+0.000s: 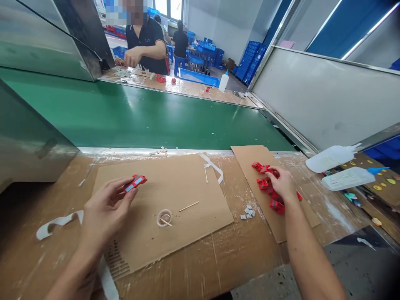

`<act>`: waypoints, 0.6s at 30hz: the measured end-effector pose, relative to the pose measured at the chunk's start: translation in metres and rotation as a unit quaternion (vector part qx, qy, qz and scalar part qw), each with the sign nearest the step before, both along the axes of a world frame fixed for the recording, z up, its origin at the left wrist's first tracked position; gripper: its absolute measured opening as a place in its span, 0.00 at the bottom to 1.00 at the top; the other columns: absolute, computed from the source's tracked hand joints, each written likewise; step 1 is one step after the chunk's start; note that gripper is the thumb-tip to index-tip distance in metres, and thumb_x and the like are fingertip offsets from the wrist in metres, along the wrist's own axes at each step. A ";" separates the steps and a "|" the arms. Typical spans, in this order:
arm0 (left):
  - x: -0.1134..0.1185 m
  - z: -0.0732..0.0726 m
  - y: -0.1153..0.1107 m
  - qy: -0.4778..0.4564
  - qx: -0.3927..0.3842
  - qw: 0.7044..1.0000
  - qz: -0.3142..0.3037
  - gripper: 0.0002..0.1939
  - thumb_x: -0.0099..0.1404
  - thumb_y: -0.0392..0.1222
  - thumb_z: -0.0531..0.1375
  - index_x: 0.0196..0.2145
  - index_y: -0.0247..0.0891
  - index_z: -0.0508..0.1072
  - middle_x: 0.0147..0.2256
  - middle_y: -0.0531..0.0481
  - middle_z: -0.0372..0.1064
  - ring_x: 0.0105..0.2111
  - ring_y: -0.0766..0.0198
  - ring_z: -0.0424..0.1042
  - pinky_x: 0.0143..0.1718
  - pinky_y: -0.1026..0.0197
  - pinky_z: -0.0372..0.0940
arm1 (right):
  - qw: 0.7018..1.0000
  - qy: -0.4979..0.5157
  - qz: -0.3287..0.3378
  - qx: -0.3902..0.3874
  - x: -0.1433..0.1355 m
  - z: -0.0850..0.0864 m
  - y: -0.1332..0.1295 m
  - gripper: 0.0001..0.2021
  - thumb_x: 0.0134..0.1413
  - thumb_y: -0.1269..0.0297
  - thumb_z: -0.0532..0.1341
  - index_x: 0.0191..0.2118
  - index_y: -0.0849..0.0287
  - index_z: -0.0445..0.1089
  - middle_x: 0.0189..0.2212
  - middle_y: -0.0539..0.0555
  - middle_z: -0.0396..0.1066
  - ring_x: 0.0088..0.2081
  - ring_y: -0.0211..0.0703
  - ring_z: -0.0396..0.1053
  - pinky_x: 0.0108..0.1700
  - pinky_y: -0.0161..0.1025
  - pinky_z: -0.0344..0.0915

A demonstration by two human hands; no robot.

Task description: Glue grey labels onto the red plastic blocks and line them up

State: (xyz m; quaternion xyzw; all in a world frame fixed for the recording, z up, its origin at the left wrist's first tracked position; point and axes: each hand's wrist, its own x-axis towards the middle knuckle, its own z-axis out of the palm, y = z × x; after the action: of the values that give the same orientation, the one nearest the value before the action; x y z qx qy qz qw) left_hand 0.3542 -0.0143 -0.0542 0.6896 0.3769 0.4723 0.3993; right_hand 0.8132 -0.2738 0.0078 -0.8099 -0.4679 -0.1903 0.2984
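Between the thumb and fingers of my left hand (pixel 108 206) is a small red toy car (pixel 135 183) with a pale blue-grey panel facing up. It is held above a large cardboard sheet (pixel 187 175). On the right, my right hand (pixel 283 183) reaches over a narrower cardboard piece (pixel 250 162), its fingers closed on a red toy car (pixel 265 168) at the upper end of a group. More red toy cars (pixel 276 205) lie under and beside that hand, partly hidden by it. Small grey square pieces (pixel 249 211) lie between the two cardboard sheets.
A small round dish (pixel 164 218) with a stick in it and a cotton swab (pixel 188 206) lie on the large sheet. White bottles (pixel 348 178) lie at right. Beyond the green conveyor belt (pixel 156 116), a co-worker (pixel 146 50) sits at another bench. White strips (pixel 59 221) lie left.
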 end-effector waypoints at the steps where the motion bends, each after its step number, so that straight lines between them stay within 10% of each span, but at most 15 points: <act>1: 0.000 0.003 -0.002 -0.065 -0.046 0.997 -0.003 0.14 0.61 0.49 0.68 0.45 0.46 0.78 0.48 0.48 0.75 0.42 0.53 0.76 0.46 0.52 0.71 | 1.000 0.016 -0.007 -0.020 0.004 -0.002 0.006 0.11 0.55 0.56 0.66 0.32 0.60 0.77 0.22 0.55 0.74 0.22 0.40 0.69 0.26 0.38 0.62; 7: -0.002 0.005 0.000 -0.286 -0.217 0.933 -0.026 0.12 0.51 0.45 0.75 0.32 0.43 0.79 0.42 0.49 0.79 0.44 0.56 0.77 0.41 0.59 0.74 | 0.991 0.075 -0.108 -0.030 -0.009 0.001 0.015 0.15 0.53 0.52 0.66 0.35 0.61 0.77 0.25 0.58 0.75 0.23 0.45 0.70 0.27 0.42 0.65; 11: 0.002 0.006 -0.001 -0.323 -0.247 0.913 -0.028 0.17 0.46 0.41 0.78 0.30 0.40 0.76 0.36 0.52 0.79 0.39 0.63 0.77 0.41 0.64 0.73 | 0.992 0.070 -0.102 0.033 -0.077 0.023 0.036 0.17 0.63 0.51 0.59 0.48 0.57 0.74 0.37 0.61 0.77 0.31 0.47 0.73 0.30 0.42 0.67; 14: 0.005 0.009 -0.005 -0.322 -0.265 0.908 -0.048 0.24 0.45 0.38 0.78 0.39 0.41 0.77 0.36 0.52 0.78 0.36 0.65 0.78 0.40 0.64 0.73 | 0.985 0.047 0.168 0.001 -0.158 0.030 0.074 0.10 0.63 0.57 0.63 0.46 0.54 0.75 0.39 0.57 0.77 0.39 0.49 0.75 0.39 0.44 0.71; 18: 0.005 0.008 -0.009 -0.265 -0.241 0.931 -0.072 0.24 0.49 0.37 0.76 0.44 0.35 0.77 0.38 0.46 0.78 0.37 0.61 0.79 0.41 0.59 0.75 | 0.881 0.063 0.431 -0.182 -0.239 0.013 0.115 0.11 0.59 0.65 0.69 0.47 0.56 0.73 0.43 0.55 0.77 0.44 0.48 0.74 0.44 0.45 0.72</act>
State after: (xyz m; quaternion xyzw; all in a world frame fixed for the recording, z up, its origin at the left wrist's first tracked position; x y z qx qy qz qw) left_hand 0.3594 -0.0234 -0.0459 0.4480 0.3089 0.5025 0.6718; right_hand 0.5745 -0.1589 0.0205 -0.5782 -0.7777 0.0969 0.2268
